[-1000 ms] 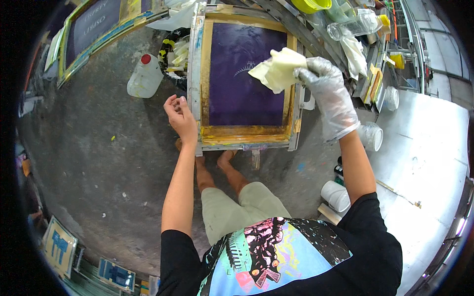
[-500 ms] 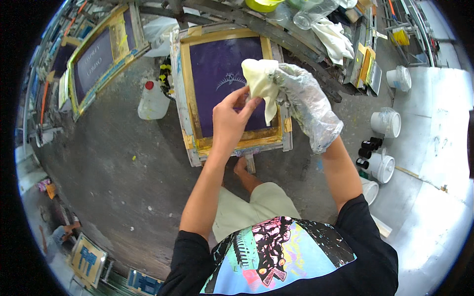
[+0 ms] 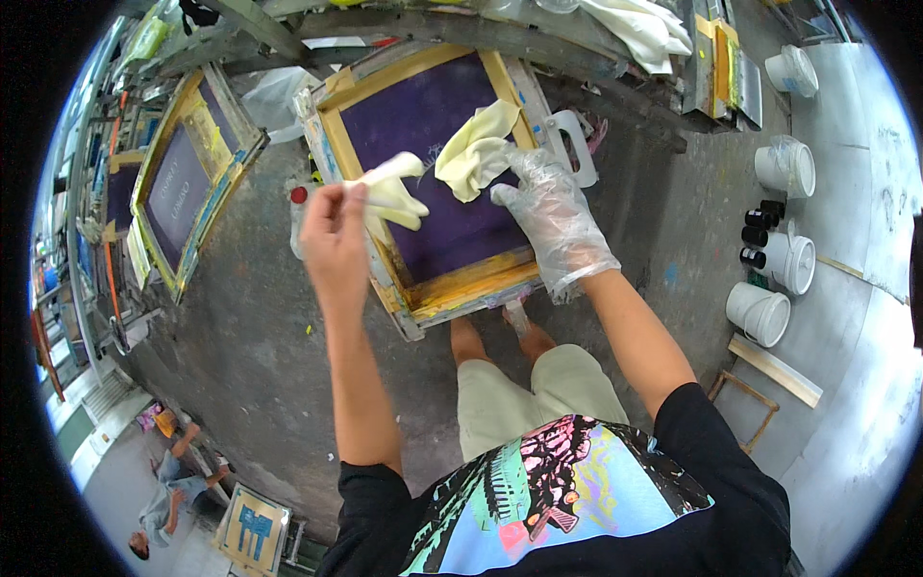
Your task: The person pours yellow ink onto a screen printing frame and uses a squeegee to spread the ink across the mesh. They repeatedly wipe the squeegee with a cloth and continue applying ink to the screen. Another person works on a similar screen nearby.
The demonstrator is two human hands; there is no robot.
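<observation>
My left hand (image 3: 336,231), bare, pinches a piece of pale yellow cloth (image 3: 394,197) that hangs toward the right, slightly blurred. My right hand (image 3: 556,212) wears a clear plastic glove and grips another crumpled pale yellow cloth (image 3: 471,154). Its thumb shows, but the cloth and the crinkled plastic partly hide the other fingers. Both cloths are above a screen-printing frame (image 3: 471,272) with wooden edges and dark purple mesh. A small light crest on the mesh is mostly covered by the cloth in my right hand.
Left of the frame stands a plastic jug with a red cap (image 3: 298,195). Another printing screen (image 3: 183,173) leans farther left. A white handled container (image 3: 575,149) is beside the frame's right edge. White buckets (image 3: 760,313) line the right. Another person (image 3: 173,495) is at the lower left.
My hands have moved apart, the left one leftward. A single cloth bundle between them now shows as two pieces, one in each hand. The view has shifted.
</observation>
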